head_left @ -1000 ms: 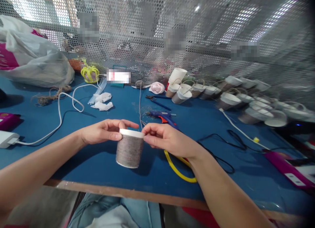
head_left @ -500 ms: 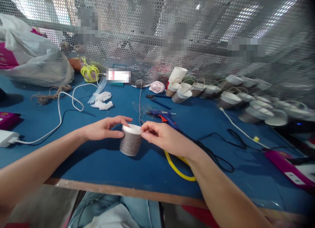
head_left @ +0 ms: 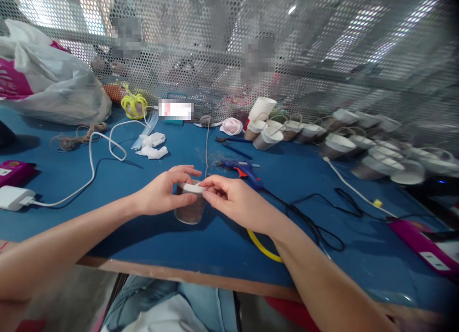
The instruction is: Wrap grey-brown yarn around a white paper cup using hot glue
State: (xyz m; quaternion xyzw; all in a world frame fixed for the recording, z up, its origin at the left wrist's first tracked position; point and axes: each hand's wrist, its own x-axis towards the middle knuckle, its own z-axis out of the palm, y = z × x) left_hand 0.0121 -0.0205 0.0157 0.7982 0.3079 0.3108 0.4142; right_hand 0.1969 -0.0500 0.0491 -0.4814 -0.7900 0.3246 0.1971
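A paper cup wrapped in grey-brown yarn, with a bare white band at its rim, is held just above the blue table. My left hand grips its rim from the left, thumb on the outer wall and fingers over the top. At the rim's right side, my right hand pinches the yarn, its fingertips pressed close to the cup. This strand runs back across the table to a small grey yarn ball. Fingers partly hide the cup's mouth and the exact pinch point.
Right of the cup lie a blue glue gun, pliers and a yellow ring. Several wrapped cups with handles stand at the back right. A plastic bag, white cable and crumpled white pieces are leftward.
My left hand has slid right along the rim, its thumb now across the front of the cup. My right hand stays pinched at the rim's right side. The view has shifted slightly.
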